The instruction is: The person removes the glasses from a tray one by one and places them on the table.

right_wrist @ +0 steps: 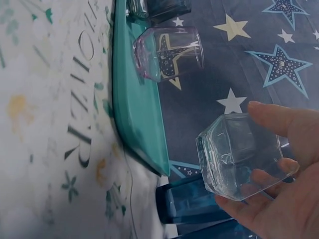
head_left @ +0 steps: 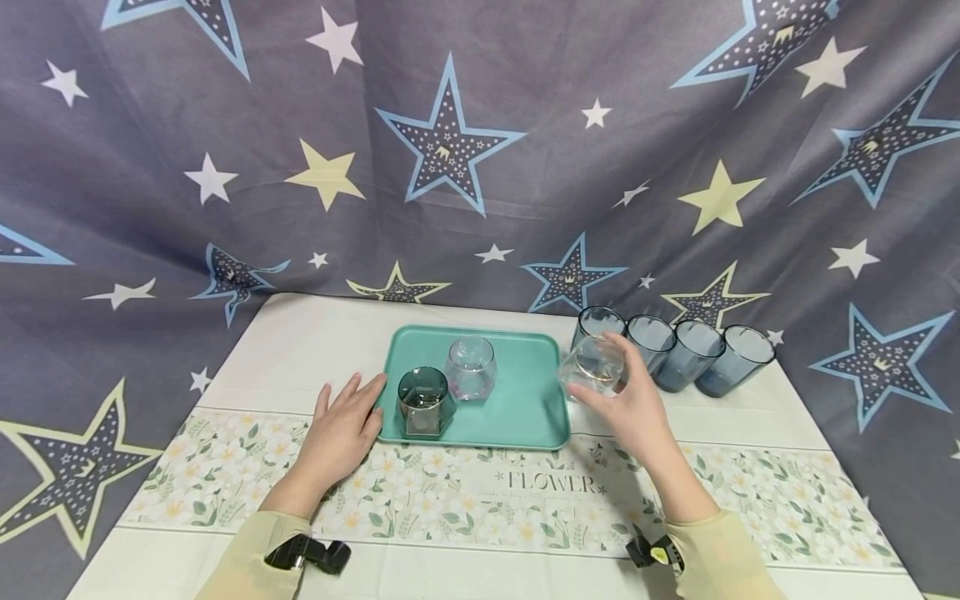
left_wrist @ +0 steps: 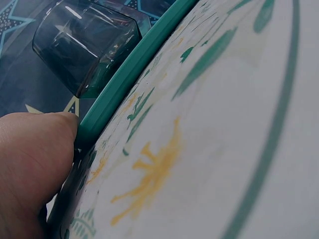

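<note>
A clear faceted glass (head_left: 592, 364) is gripped by my right hand (head_left: 637, 408), raised near the right end of a teal tray (head_left: 525, 392). In the right wrist view, the thumb and fingers curl round the glass (right_wrist: 239, 154), which is tilted. My left hand (head_left: 341, 433) rests at the tray's left edge, fingers fairly straight, the thumb touching the rim (left_wrist: 112, 84). On the tray stand a dark grey glass (head_left: 423, 400), at the front left, and a pinkish clear glass (head_left: 471, 368) behind it to the right.
Several tall blue glasses (head_left: 690, 354) stand in a slanting row at the back right, just beyond my right hand. A flower-printed cloth (head_left: 465, 500) covers the table. Behind it hangs a grey curtain (head_left: 480, 233) with stars.
</note>
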`<state>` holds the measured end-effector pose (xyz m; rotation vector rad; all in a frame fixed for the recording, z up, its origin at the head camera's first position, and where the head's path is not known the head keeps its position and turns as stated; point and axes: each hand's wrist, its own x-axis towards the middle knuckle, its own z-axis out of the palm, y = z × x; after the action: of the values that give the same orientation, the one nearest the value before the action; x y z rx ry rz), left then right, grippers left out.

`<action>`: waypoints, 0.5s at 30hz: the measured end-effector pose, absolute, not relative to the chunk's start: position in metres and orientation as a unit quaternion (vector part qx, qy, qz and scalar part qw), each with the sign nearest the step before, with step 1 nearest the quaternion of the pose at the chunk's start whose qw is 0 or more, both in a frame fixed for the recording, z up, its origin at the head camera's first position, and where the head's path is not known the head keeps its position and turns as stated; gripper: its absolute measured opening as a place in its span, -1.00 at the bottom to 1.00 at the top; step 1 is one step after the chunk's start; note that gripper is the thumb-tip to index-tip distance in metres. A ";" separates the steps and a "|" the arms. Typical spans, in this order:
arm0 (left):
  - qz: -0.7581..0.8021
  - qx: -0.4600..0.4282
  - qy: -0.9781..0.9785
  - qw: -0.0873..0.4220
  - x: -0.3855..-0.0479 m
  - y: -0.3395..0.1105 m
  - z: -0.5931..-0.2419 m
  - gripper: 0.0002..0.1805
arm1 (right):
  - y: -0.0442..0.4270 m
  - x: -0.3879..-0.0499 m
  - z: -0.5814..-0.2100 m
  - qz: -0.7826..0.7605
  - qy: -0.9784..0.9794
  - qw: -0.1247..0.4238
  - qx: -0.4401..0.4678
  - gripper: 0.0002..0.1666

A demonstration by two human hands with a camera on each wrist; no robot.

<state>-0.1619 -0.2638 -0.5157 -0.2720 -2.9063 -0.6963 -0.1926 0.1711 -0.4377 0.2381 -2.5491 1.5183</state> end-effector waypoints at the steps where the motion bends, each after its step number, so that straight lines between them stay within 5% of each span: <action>1: -0.231 -0.090 -0.966 0.069 -0.162 -0.264 -0.516 -0.37 | 0.173 -0.193 -0.439 0.507 -0.854 0.083 0.079 0.17; 15: -0.229 -0.089 -0.967 0.066 -0.163 -0.266 -0.519 -0.37 | 0.186 -0.191 -0.451 0.479 -0.873 0.066 0.058 0.21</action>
<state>-0.1632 -0.2656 -0.5194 -0.2671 -2.9168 -0.6911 -0.1915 0.1862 -0.4505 0.1763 -2.6342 1.4442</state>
